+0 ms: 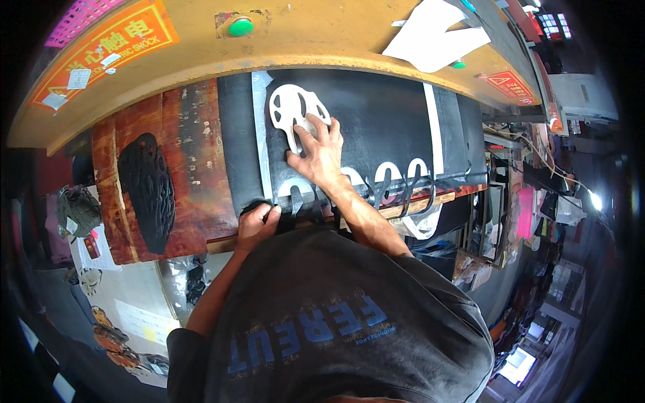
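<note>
My right hand [321, 153] reaches over the black sheet with fingers bent and spread. Its thumb and fingertips close around the lower part of a white cut-out piece [290, 101], rounded at the top with several elongated holes. At the near edge of the board, my left hand [257, 225] is curled into a fist around a bit of black sheet material [254, 206]. Between my arms and to the right, several white arch-shaped pieces [388, 178] line the near edge, with thin black strips [408, 191] looping over them.
A yellow machine beam [302, 50] spans the far side, with a green button [241, 27] and white sheets [437, 37] on it. On the worn red-brown board [191, 148] at left lies a black cut-out piece [148, 191]. Beyond the right end stand cluttered shelves [500, 201].
</note>
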Demonstrator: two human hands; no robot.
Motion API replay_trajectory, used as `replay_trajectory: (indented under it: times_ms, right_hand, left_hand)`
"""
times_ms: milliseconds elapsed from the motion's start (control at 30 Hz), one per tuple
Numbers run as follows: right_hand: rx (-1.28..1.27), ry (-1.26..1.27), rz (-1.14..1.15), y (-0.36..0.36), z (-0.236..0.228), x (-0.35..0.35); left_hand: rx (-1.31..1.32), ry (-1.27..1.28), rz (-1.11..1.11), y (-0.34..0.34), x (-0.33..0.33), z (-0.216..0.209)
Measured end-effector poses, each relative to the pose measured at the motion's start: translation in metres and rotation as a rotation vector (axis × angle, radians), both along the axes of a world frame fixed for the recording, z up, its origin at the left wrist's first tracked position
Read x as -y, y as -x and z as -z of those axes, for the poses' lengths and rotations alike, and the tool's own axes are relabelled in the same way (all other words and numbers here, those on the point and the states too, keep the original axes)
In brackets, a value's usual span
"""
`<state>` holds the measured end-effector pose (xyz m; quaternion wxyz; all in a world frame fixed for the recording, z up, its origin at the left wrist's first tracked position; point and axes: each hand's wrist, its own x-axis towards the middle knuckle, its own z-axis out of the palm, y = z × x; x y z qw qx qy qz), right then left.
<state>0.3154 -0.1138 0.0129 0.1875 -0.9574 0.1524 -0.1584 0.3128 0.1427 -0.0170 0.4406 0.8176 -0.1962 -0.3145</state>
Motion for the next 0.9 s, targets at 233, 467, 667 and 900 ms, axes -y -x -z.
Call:
replay_trajectory:
  times_ms: [233, 467, 667, 900]
  right_hand:
    - [0.000, -0.009, -0.018, -0.003, 0.003, -0.001]
    - [-0.103, 0.020, -0.004, -0.017, -0.003, 0.003]
    - [-0.041, -0.147, 0.030, 0.039, -0.019, 0.018]
    - [0.655, -0.788, 0.440, 0.114, -0.012, 0.132]
  left_hand:
    - [0.032, 0.015, 0.006, -0.005, 0.004, -0.004]
    - [0.116, 0.013, -0.096, -0.007, 0.015, -0.006]
    - [0.401, 0.141, -0.165, 0.005, 0.015, 0.018]
    - [0.685, 0.133, -0.171, -0.033, 0.028, 0.036]
